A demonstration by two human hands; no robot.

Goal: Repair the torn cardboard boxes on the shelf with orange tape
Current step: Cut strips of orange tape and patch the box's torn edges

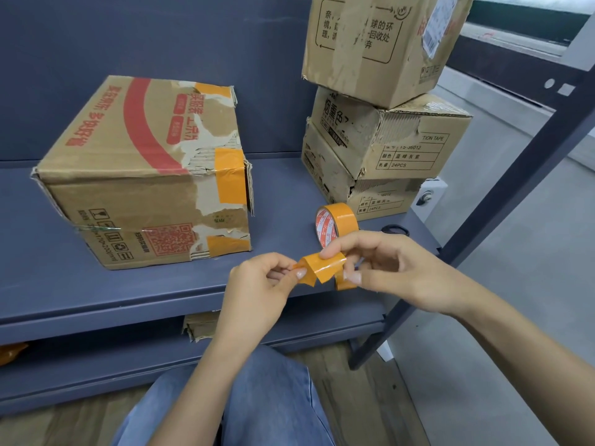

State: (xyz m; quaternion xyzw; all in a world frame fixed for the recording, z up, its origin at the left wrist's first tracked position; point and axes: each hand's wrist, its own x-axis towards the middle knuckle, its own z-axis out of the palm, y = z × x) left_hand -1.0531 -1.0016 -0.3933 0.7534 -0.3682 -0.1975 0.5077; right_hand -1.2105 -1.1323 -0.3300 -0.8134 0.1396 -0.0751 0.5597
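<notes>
Fingers (pixel 301 272) of the left hand (pixel 260 284) pinch one end of a cut strip of orange tape (pixel 323 267), while the right hand (pixel 380 265) pinches the other end between thumb and forefinger, so both hands are closed on the strip. In the head view, the only one, the strip sags and curls between the hands just above the front edge of the shelf (pixel 128 294), with one part folding down toward the right thumb. Just behind the right hand the tape roll (pixel 336 222) stands on edge on the shelf, and a dark pair of scissors (pixel 395 229) lies beside it. To the left sits the large torn box (pixel 145 175), tilted on the shelf and already carrying orange patches along its right corner, though ragged bare tears show between them. Three more damaged boxes (pixel 383 117) are stacked at the right. The likely trouble is the strip sticking to itself: it hangs slack and folded, and if the sticky faces meet it would crease and be wasted. Laid down wrinkled, it could also lift off the rough torn cardboard.
</notes>
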